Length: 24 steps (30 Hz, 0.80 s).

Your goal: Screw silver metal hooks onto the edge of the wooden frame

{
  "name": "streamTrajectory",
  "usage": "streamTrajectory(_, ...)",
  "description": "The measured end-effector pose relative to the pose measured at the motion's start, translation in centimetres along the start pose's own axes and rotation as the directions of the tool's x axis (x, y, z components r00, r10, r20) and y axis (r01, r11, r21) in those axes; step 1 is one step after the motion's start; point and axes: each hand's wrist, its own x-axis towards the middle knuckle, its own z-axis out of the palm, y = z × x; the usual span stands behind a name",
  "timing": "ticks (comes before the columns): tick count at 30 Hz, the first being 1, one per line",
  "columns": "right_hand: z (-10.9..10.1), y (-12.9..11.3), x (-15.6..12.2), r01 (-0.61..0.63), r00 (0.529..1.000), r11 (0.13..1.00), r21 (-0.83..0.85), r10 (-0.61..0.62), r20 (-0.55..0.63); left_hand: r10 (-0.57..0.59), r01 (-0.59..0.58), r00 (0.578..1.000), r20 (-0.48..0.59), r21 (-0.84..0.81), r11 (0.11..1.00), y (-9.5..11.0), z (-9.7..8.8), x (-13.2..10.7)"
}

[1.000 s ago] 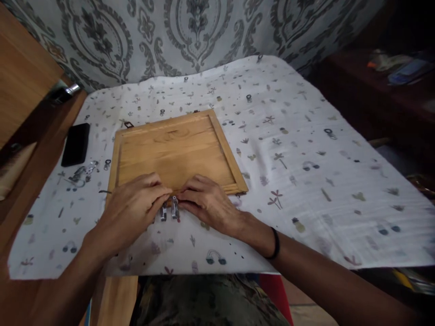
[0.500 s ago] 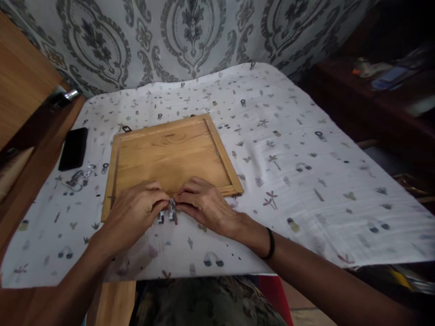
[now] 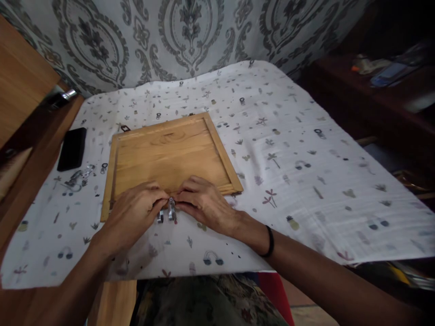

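Observation:
A square wooden panel with a raised frame [image 3: 170, 156] lies on a white patterned cloth [image 3: 288, 181]. At the middle of its near edge, my left hand [image 3: 134, 215] and my right hand [image 3: 205, 203] meet, fingers curled and pinched together on a small metal fitting [image 3: 169, 210]. Shiny metal pieces of that fitting stick out toward me between my fingertips. A black band circles my right wrist.
A black phone [image 3: 72, 148] lies at the cloth's left edge, with loose metal hardware [image 3: 79, 177] just below it. A wooden surface [image 3: 20, 90] rises on the left. A patterned curtain [image 3: 190, 36] hangs behind. Dark furniture with clutter [image 3: 384, 77] stands to the right.
The view has shifted slightly; both hands have stayed pinched on the metal fitting at the panel's near edge with only small finger movement.

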Motion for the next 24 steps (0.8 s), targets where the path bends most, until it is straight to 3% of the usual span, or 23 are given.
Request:
streamTrajectory(11, -0.1, -0.1, 0.1, -0.013, 1.0, 1.0, -0.024, 0.013, 0.026, 0.018, -0.018, 0.999, 0.031, 0.006, 1.0, 0.0, -0.2, 0.4)
streamTrajectory(13, 0.0, 0.0, 0.1, -0.004, 1.0, 1.0, -0.017, 0.004, 0.016, 0.044, -0.044, 0.999, -0.01, -0.015, 0.999, 0.0, -0.7, 0.2)
streamTrajectory(15, 0.0, 0.0, 0.1, 0.01, 1.0, 1.0, -0.003, -0.01, -0.002, 0.058, -0.069, 0.986, -0.155, -0.066, 0.995, 0.5, -1.6, -0.3)
streamTrajectory(17, 0.0, 0.1, 0.1, 0.022, 1.0, 1.0, 0.013, -0.022, -0.02, 0.013, -0.082, 0.919, -0.394, -0.158, 0.984, 1.5, -2.6, -1.0)
streamTrajectory(19, 0.0, 0.1, 0.1, 0.023, 0.999, 0.999, 0.022, -0.022, -0.025, -0.106, -0.12, 0.783, -0.613, -0.317, 0.941, 3.0, -3.5, -1.5)
streamTrajectory(21, 0.0, 0.1, 0.1, 0.017, 1.0, 1.0, 0.02, -0.017, -0.021, -0.232, -0.265, 0.695, -0.68, -0.543, 0.797, 4.5, -3.8, -1.5)
streamTrajectory(22, -0.1, 0.1, 0.1, 0.011, 1.0, 1.0, 0.016, -0.011, -0.015, -0.285, -0.332, 0.669, -0.687, -0.619, 0.712, 5.0, -3.8, -1.3)
streamTrajectory(24, -0.1, 0.0, 0.2, -0.001, 1.0, 1.0, 0.012, 0.001, -0.007, -0.314, -0.375, 0.691, -0.651, -0.695, 0.614, 5.7, -3.3, -0.8)
